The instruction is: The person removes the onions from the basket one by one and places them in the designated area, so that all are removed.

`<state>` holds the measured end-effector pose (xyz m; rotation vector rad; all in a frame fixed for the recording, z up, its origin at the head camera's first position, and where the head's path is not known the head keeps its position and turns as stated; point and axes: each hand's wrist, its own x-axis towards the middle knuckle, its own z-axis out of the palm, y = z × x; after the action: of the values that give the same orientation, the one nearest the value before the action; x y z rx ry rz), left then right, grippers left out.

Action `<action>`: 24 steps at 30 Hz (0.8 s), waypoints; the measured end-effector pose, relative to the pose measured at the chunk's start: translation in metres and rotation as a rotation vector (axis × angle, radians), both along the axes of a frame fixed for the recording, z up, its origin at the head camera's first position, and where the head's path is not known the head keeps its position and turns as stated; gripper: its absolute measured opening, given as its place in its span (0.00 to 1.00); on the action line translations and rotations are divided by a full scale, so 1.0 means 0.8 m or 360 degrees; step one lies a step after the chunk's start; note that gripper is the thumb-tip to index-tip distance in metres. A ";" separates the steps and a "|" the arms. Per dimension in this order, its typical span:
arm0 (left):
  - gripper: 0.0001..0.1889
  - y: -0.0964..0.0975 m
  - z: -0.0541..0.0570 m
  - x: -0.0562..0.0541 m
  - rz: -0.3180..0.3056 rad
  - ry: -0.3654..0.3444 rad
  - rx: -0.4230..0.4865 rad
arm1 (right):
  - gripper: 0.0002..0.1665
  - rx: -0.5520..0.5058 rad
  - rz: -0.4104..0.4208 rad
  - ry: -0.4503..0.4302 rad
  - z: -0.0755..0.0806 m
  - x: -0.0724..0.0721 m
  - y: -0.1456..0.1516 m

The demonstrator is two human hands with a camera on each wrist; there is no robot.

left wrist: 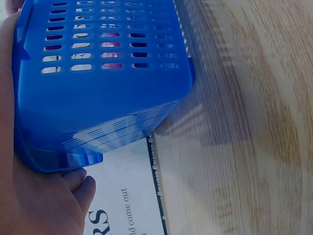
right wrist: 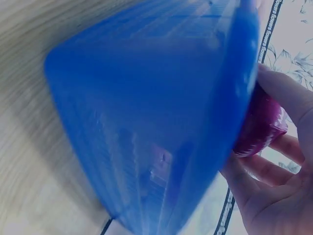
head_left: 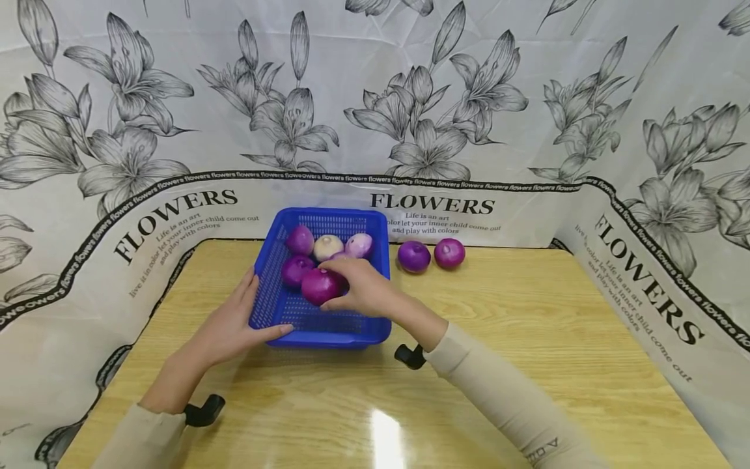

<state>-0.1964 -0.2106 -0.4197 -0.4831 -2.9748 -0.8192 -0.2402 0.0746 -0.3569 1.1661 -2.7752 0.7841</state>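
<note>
A blue plastic basket (head_left: 328,339) with slotted walls stands on the table, holding several onions. My left hand (head_left: 231,332) holds its near left corner, thumb along the front rim and fingers at the left side. Over the basket's inside, my right hand (head_left: 369,290) grips a shiny red onion (head_left: 319,286) between thumb and fingers. Around it lie a dark purple onion (head_left: 295,272), another purple onion (head_left: 300,239), a whitish onion (head_left: 327,247) and a pale violet onion (head_left: 359,245). One more is mostly hidden behind the right hand. The right wrist view shows the held onion (right wrist: 261,122) beside the basket's rim.
Right of the basket, two red onions, one darker (head_left: 413,256) and one brighter (head_left: 450,253), sit near the table's back edge. A flower-printed cloth (head_left: 433,208) rises behind and at both sides of the wood-grain table (head_left: 498,339).
</note>
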 end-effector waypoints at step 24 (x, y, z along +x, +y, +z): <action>0.69 0.001 0.001 0.001 0.0005 -0.0005 -0.0036 | 0.41 -0.0192 -0.0276 -0.0097 0.014 -0.012 0.121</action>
<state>-0.1952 -0.2096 -0.4186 -0.4784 -2.9901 -0.7875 -0.2501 0.1715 -0.3456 0.8824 -2.7841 0.9672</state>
